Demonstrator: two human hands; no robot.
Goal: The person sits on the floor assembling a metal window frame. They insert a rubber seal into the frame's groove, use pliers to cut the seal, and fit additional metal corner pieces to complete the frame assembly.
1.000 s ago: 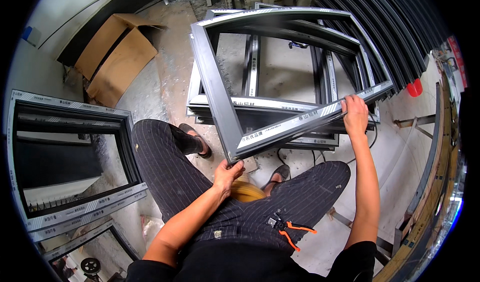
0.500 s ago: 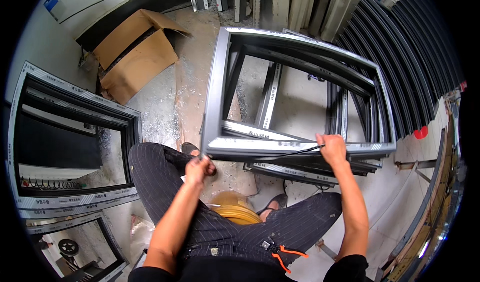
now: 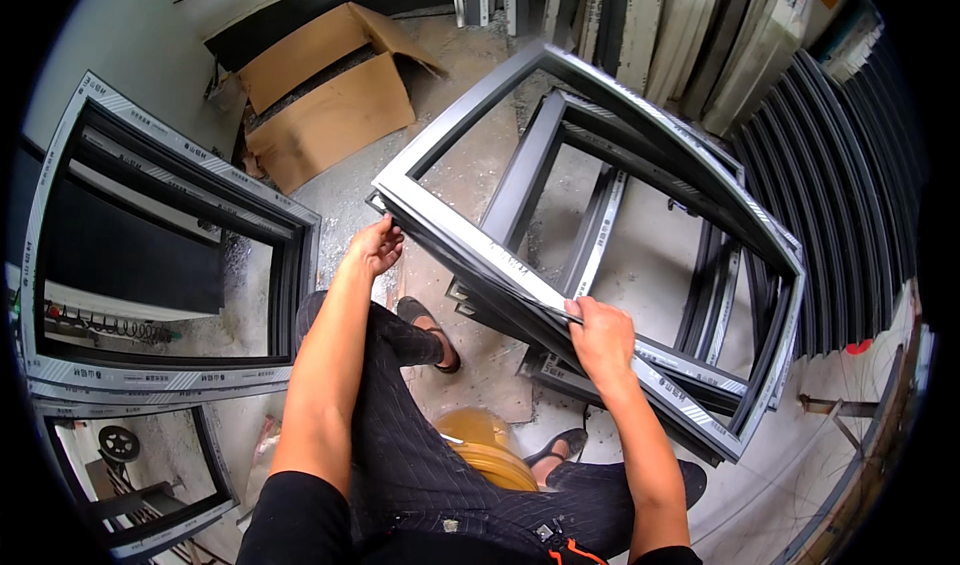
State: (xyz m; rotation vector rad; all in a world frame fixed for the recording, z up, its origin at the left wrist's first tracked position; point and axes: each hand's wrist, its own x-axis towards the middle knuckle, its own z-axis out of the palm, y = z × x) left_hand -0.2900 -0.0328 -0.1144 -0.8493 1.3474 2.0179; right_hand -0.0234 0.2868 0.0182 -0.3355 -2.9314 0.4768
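Observation:
A grey metal window frame [image 3: 490,250] lies turned at an angle on top of a stack of similar frames. A thin black rubber strip [image 3: 545,306] runs along its near side. My right hand [image 3: 602,343] rests against that side near its middle, thumb and fingers closed on the strip. At the frame's left corner, my left hand [image 3: 377,247] is closed with its fingertips by the corner, apparently pinching the strip's other end. The strip is thin and partly lost against the frame's dark side there.
More frames [image 3: 165,377] lean at the left. An opened cardboard box [image 3: 330,125] lies behind on the floor. Upright profiles [image 3: 655,35] line the back, and ribbed dark profiles [image 3: 820,205] stand at right. A yellow roll [image 3: 490,455] sits between my feet; orange-handled pliers [image 3: 578,553] lie at my lap.
The top frame has turned clockwise, its left corner now farther away and its right end nearer. My left hand moved up with that corner; my right hand shifted left and nearer. My view has shifted too.

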